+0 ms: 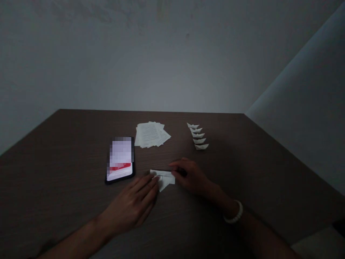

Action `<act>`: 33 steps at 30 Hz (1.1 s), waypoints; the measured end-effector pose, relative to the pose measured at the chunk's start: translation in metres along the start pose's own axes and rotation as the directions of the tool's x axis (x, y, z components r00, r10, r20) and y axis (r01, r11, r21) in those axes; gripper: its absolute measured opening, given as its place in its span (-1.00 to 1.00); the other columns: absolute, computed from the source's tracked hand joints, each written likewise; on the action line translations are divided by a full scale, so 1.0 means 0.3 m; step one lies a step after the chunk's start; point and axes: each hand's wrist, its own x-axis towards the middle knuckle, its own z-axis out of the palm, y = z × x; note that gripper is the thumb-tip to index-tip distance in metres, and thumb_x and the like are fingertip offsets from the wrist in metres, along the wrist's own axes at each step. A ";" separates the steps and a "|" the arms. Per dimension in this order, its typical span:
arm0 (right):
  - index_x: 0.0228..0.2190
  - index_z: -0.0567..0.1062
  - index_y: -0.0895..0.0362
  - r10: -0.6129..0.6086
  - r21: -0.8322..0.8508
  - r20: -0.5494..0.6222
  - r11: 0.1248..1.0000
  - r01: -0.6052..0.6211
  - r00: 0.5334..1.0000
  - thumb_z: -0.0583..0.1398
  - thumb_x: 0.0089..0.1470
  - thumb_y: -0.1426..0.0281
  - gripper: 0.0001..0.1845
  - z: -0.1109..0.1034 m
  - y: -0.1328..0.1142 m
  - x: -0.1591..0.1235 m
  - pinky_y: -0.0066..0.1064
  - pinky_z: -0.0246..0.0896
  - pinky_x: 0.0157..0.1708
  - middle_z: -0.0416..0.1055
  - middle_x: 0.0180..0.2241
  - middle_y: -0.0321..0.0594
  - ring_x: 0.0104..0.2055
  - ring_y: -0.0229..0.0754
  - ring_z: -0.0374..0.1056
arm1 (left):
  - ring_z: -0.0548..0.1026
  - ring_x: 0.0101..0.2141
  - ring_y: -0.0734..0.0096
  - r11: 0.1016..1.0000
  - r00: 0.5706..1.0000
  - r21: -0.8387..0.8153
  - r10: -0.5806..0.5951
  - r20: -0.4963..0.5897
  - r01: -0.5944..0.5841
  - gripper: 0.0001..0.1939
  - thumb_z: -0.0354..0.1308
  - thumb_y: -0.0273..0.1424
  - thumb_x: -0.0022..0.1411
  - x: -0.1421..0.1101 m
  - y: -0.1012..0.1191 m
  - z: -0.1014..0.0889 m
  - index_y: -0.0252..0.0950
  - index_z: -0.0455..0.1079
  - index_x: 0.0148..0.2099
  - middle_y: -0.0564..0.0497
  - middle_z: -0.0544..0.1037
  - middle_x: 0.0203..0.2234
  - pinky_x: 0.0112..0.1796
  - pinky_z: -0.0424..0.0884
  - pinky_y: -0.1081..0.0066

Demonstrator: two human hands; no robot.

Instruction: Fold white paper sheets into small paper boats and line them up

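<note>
A small folded piece of white paper (pixel 164 178) lies on the dark wooden table (pixel 67 158) near the front middle. My left hand (pixel 134 205) rests flat, fingers stretched out, with its fingertips pressing the paper's left end. My right hand (pixel 190 176) has its fingers curled and pinches the paper's right end against the table. A pale beaded bracelet (pixel 234 214) sits on my right wrist.
A phone (pixel 120 159) with a lit screen lies left of the paper. Behind it is a loose stack of printed sheets (pixel 151 134). Several folded paper boats (pixel 198 136) stand in a row at the back right. Bare walls close off the table's far and right edges.
</note>
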 end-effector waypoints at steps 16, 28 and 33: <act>-0.27 0.45 0.12 -0.142 0.014 0.075 0.990 0.141 0.987 0.19 -0.01 0.60 -0.77 -0.040 -0.034 0.005 -0.30 0.21 -0.12 0.40 -0.23 -0.18 -0.15 -0.17 0.30 | 0.53 -0.20 0.23 0.998 0.998 0.036 0.055 -0.001 -0.055 -0.72 -0.13 -0.59 0.34 0.036 -0.008 0.032 -0.44 0.41 -0.12 -0.16 0.57 -0.26 -0.21 0.52 0.29; -0.30 0.52 0.09 -0.252 -0.131 0.207 0.950 0.282 0.945 0.22 0.10 0.44 -0.92 -0.046 -0.012 -0.015 -0.31 0.24 -0.14 0.38 -0.18 -0.18 -0.15 -0.17 0.29 | 0.54 -0.18 0.22 1.000 0.999 -0.019 -0.015 0.051 0.016 -0.72 -0.12 -0.52 0.36 0.035 -0.007 0.028 -0.41 0.43 -0.10 -0.13 0.58 -0.24 -0.22 0.55 0.29; -0.32 0.50 0.12 -0.269 -0.171 0.215 0.936 0.307 0.939 0.18 0.14 0.45 -0.92 -0.042 -0.013 -0.016 -0.29 0.23 -0.12 0.39 -0.19 -0.18 -0.16 -0.17 0.29 | 0.53 -0.22 0.22 0.998 0.999 -0.054 -0.021 0.043 0.024 -0.70 -0.13 -0.50 0.38 0.047 0.001 0.023 -0.44 0.45 -0.12 -0.13 0.58 -0.25 -0.24 0.54 0.28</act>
